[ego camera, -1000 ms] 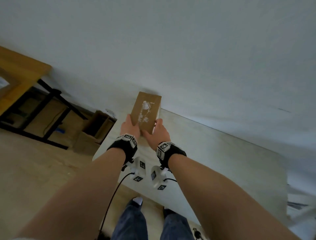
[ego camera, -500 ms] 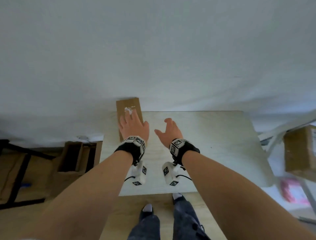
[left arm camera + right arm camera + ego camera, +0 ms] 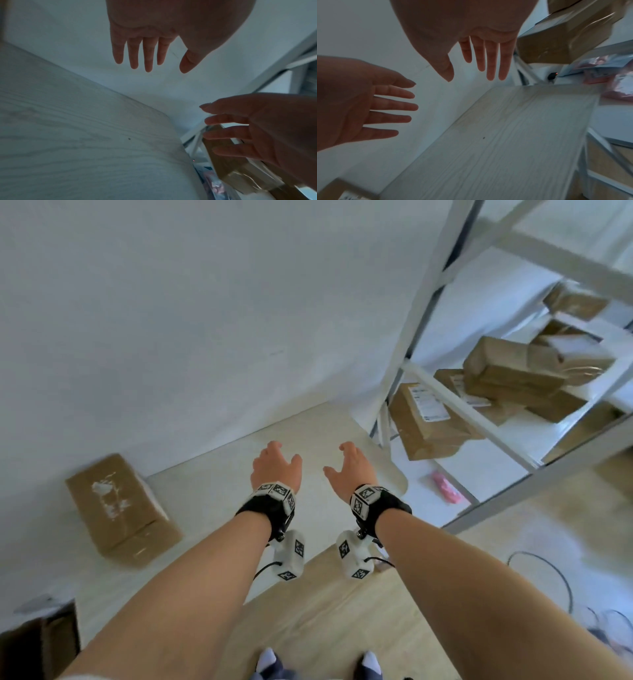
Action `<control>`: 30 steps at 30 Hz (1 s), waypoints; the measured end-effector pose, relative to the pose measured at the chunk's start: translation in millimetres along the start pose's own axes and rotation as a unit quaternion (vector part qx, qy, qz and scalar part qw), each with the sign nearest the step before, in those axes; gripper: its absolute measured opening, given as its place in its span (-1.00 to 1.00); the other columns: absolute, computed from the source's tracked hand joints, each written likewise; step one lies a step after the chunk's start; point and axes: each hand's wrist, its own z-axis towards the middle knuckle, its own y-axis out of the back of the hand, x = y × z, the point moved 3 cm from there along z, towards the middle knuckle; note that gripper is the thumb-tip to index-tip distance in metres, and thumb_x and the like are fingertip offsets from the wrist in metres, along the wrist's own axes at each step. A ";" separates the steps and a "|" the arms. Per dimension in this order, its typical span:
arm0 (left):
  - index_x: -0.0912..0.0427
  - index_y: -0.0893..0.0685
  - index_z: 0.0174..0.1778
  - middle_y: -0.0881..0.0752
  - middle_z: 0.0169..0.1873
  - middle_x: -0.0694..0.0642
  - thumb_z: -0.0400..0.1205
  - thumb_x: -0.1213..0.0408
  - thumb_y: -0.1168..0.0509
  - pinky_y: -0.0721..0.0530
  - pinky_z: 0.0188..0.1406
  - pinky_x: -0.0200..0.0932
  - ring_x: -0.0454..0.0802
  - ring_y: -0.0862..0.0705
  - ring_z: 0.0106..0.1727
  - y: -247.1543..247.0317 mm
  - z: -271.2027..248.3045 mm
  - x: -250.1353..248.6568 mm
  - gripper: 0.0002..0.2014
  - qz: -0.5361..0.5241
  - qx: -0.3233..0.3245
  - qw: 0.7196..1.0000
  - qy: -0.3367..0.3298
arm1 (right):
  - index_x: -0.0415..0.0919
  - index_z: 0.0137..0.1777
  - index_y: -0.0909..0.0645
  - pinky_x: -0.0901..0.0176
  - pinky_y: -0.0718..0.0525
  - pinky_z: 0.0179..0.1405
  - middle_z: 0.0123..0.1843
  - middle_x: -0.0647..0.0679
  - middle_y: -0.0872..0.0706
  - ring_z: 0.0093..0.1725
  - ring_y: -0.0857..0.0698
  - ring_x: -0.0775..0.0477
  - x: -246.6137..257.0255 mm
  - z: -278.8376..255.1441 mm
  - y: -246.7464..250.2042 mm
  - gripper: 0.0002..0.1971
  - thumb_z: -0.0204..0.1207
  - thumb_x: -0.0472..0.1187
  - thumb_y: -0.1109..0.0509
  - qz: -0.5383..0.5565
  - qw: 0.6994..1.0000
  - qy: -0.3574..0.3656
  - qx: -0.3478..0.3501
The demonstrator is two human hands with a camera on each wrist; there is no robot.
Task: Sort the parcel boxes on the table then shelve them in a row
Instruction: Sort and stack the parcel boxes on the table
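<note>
A brown parcel box (image 3: 116,508) with a torn white label patch lies on the pale wood table (image 3: 212,484) at its left end, against the white wall. My left hand (image 3: 275,465) and right hand (image 3: 349,470) hover side by side over the table's right part, well to the right of that box. Both are empty. In the left wrist view my left hand (image 3: 149,54) has its fingers straight and spread. My right hand (image 3: 479,60) looks the same in the right wrist view. A corner of the box (image 3: 339,189) shows at the lower left there.
A white metal shelf rack (image 3: 445,402) stands just right of the table. Several brown parcel boxes (image 3: 513,378) are piled loosely on its shelves, with a pink packet (image 3: 445,487) lower down. An open carton (image 3: 37,645) sits on the floor at lower left, and cables (image 3: 548,577) lie at the right.
Both hands put the box down at the table's left end and let go of it. They have since moved right toward the shelf rack, and the view swung right.
</note>
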 end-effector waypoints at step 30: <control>0.02 -0.58 0.34 -0.67 0.18 0.02 0.65 0.06 -0.32 -0.61 0.09 -0.13 0.05 -0.68 0.10 -371.9 -267.3 -291.9 -0.65 0.046 0.253 0.945 -0.200 | -0.15 0.33 -0.53 0.07 -0.64 0.07 0.22 -0.07 -0.70 0.13 -0.68 -0.11 -440.5 -136.4 238.0 -0.64 0.59 -0.07 -0.40 0.090 0.956 -0.191 -0.205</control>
